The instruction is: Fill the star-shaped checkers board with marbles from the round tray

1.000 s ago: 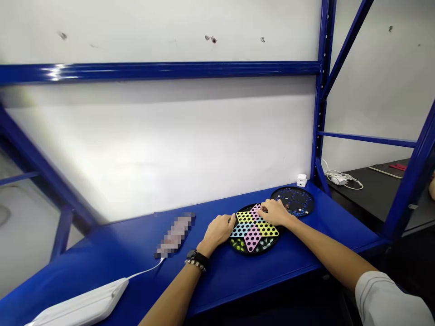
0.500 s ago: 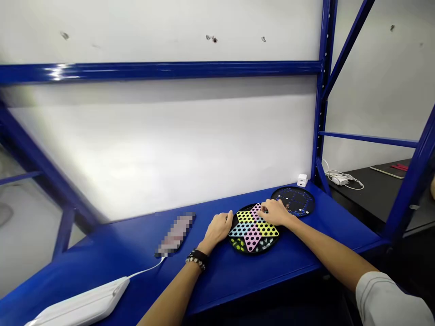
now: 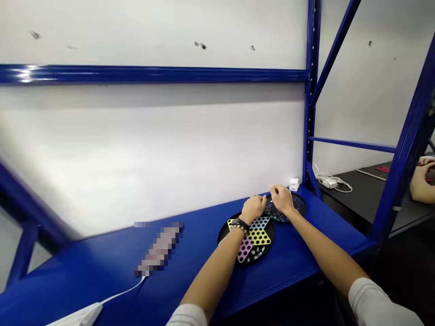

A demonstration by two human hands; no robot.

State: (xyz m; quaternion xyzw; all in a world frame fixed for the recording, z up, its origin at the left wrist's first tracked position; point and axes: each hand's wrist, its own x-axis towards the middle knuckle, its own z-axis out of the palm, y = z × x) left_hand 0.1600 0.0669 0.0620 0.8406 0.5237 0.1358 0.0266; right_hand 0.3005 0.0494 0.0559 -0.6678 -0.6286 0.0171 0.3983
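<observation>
A star-shaped Chinese checkers board [image 3: 258,235] with yellow, blue and pink perforated arms lies in a round black tray on the shelf. My left hand [image 3: 253,209] hovers over the far edge of that board, its beaded, banded wrist crossing the star. My right hand [image 3: 282,200] curls above a second round black tray [image 3: 300,203] holding small coloured pieces. Its fingers hide much of that tray. I cannot tell whether either hand holds a small piece.
Both trays sit on a blue steel shelf [image 3: 102,267], beside a pixelated flat object [image 3: 159,249] with a white cable. A white charger [image 3: 294,184] stands against the wall. Beyond the blue upright, a co-worker's hand [image 3: 421,179] rests over a black table.
Both my hands have moved farther away: the left from the board's left side to its far edge, the right from the board to the second tray. The view has shifted.
</observation>
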